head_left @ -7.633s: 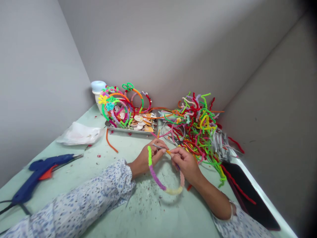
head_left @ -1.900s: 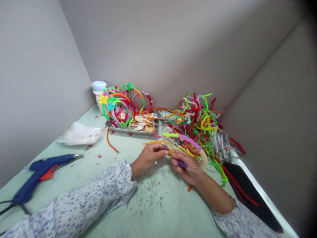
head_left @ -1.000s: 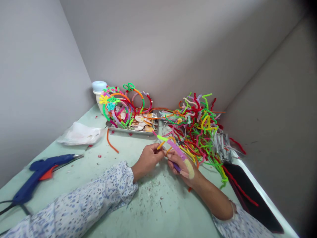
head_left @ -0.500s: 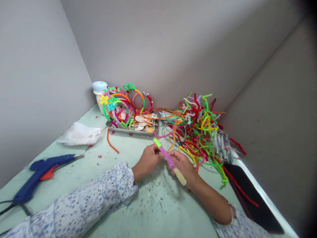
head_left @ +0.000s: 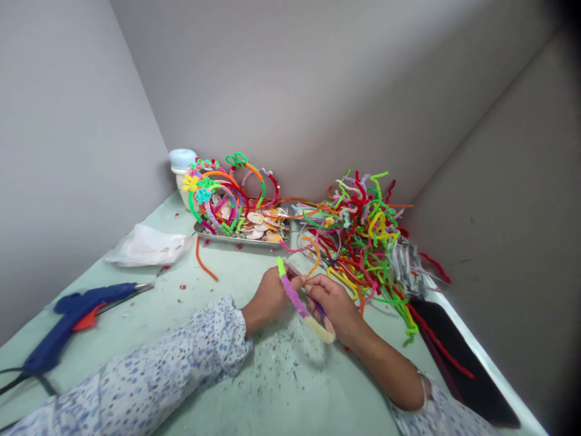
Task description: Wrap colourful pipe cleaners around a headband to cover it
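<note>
Where left hand (head_left: 271,297) nearly meets right hand (head_left: 334,303), a multicoloured hoop (head_left: 295,297) dips on their near side: right fingers closed around it, left pinching its grey end. Orange pipe cleaner (head_left: 318,257) curls up between. Blue glue gun (head_left: 75,321) well left of both. Beyond left hand, metal tray (head_left: 240,241) bearing headbands (head_left: 204,195); beyond right, tangled stems (head_left: 363,230).

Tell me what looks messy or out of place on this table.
Dark specks litter the near part of the table, like debris. An orange fuzzy stem lies alone in front of the metal tray, apart from the tangled pile, and a red one trails across the black flat object at the right. No damage stands out.
</note>
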The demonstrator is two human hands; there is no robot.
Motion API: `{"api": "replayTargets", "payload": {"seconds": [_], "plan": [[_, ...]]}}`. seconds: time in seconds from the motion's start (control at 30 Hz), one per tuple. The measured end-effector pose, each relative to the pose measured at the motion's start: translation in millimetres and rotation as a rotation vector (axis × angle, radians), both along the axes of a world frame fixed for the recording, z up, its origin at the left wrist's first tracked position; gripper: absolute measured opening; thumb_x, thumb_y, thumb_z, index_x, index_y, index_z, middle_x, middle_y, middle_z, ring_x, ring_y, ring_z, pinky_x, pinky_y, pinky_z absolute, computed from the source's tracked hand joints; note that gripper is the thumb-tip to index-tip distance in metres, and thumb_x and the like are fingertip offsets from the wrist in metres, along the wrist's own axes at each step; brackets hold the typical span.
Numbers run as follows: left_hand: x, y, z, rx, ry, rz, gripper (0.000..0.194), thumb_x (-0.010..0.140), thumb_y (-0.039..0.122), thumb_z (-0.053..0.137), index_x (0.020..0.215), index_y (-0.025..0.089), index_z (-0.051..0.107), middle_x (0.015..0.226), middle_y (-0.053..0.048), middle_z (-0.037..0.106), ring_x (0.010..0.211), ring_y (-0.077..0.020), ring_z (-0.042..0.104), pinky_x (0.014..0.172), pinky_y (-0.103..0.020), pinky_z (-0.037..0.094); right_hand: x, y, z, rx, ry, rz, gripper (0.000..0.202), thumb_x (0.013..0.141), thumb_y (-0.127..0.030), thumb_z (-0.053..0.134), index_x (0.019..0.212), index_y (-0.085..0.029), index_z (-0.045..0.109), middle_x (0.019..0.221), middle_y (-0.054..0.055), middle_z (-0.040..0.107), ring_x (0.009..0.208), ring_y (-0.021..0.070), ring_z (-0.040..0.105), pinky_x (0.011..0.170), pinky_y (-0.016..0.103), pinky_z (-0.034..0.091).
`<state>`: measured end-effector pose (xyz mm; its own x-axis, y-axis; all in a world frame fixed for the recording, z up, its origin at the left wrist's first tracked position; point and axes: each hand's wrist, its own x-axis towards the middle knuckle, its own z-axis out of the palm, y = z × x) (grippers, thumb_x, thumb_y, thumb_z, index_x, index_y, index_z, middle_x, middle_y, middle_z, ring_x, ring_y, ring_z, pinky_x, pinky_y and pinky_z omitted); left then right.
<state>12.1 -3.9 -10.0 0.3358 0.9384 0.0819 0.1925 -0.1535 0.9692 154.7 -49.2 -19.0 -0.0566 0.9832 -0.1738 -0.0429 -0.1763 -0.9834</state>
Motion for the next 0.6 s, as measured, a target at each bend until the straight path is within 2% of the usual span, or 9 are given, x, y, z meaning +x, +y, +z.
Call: {"api": "replayTargets", "payload": {"seconds": [0.2,0.43,0.6], "plan": [[2,-1,-0.6,0.037,-0.022,0.003,0.013,0.073,0.023,0.052,0.070,0.012,0.058,0.061,0.000,0.055,0.057,-0.0112,0.049,0.052,-0.021,0.036,-3,-3,7.7,0.074,-0.107,-0.020,0.015,0.078,-0.034,0.051,0.078,-0.018,0.053,0.049,-0.006,0.049,0.039,0.0074,0.040,0.039,0.019,0.032],[7,5,-13.6,0.057,-0.025,0.108,0.007,0.066,0.018,0.055,0.060,0.014,0.054,0.052,0.002,0.050,0.050,-0.0097,0.045,0.048,-0.021,0.033,-7,-6,12.2,0.109,-0.173,-0.058,0.014,0.077,-0.033,0.052,0.078,-0.019,0.055,0.049,-0.006,0.048,0.041,0.0086,0.040,0.041,0.020,0.031],[7,5,-12.2,0.031,-0.008,0.094,0.006,0.066,0.018,0.054,0.062,0.014,0.056,0.054,0.001,0.053,0.051,-0.0098,0.046,0.050,-0.021,0.034,-4,-6,12.5,0.127,-0.209,-0.043,0.013,0.078,-0.032,0.051,0.078,-0.019,0.054,0.049,-0.006,0.049,0.042,0.0088,0.041,0.043,0.020,0.033]]}}
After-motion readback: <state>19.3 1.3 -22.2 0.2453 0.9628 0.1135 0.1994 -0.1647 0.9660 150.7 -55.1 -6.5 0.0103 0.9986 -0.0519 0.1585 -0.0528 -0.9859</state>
